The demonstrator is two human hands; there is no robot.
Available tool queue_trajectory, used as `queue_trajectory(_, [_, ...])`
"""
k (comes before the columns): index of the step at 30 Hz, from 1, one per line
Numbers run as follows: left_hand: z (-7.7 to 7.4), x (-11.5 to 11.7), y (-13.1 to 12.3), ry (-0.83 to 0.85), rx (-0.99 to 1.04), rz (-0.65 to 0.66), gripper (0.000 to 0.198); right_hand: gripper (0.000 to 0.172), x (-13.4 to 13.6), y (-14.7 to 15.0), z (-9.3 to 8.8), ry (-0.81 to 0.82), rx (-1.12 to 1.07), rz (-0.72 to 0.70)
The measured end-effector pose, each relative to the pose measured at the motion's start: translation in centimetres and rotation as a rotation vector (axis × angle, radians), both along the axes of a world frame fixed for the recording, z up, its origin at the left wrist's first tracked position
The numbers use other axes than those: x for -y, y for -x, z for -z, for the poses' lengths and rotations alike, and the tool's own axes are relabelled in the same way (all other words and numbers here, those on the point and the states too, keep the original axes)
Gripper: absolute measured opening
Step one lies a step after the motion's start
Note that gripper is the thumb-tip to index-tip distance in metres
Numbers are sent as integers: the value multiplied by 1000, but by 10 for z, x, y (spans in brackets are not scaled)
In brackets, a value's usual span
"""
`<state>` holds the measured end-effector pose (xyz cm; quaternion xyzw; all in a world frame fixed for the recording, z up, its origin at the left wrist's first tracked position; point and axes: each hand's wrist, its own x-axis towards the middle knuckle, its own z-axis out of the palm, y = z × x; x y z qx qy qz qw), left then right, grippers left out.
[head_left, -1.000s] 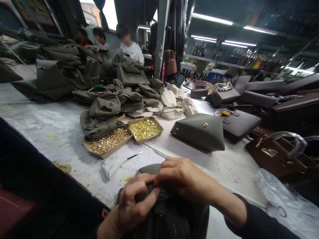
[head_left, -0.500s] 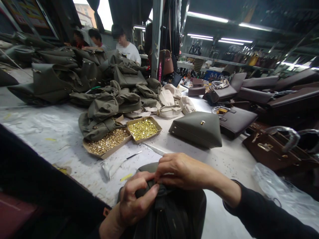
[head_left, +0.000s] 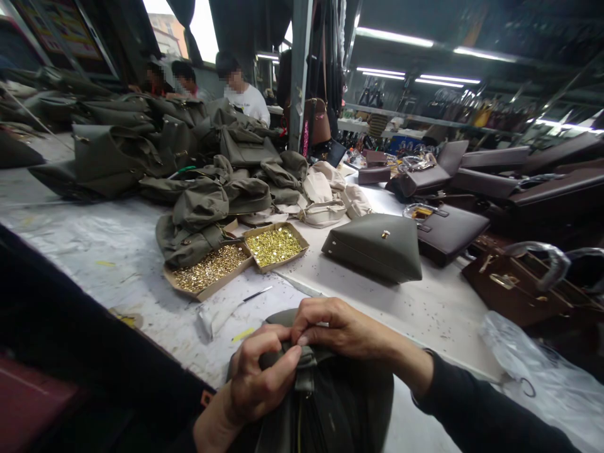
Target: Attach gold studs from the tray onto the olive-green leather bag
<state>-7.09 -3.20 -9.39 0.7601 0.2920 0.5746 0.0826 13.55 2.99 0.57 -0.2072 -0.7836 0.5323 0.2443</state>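
Note:
A dark olive bag (head_left: 349, 402) lies at the bottom centre, close to me, with a strap or tab near its top edge. My left hand (head_left: 259, 371) pinches that edge from the left, thumb and fingers closed on the fabric. From the right, my right hand (head_left: 333, 327) comes in with bent fingers closed at the same spot, its fingertips meeting those of my left. Anything small between the fingertips is hidden. Beyond the hands are two cardboard trays of small gold metal pieces, a near tray (head_left: 207, 290) and a far tray (head_left: 302, 253).
A finished-looking olive bag (head_left: 372, 245) lies beyond my right hand. Olive bags (head_left: 117, 160) are heaped at left, brown handbags (head_left: 443, 226) at right. A thin pointed tool (head_left: 257, 294) lies near the trays. Clear plastic (head_left: 528, 352) is at right. People sit at the back.
My right hand's fingers have curled in more, with the thumb now at the bag's edge. The left hand keeps its pinch. The view has shifted slightly.

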Motion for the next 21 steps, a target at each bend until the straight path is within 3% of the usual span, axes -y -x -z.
queue_trajectory(4, [-2,-2,2,-126,-81,5,34,20,1,-7,-5,-35,51,-29])
queue_trajectory(9, [-4,-3,4,-155,-140,12,43,10,-4,-4,-13,-66,154,-18])
queue_trajectory(15, [-9,-2,3,-191,-137,11,37,19,-5,0,-9,-31,193,-1])
queue_trajectory(21, [-6,-2,3,-160,-119,5,40,26,-5,-7,-15,79,90,-81])
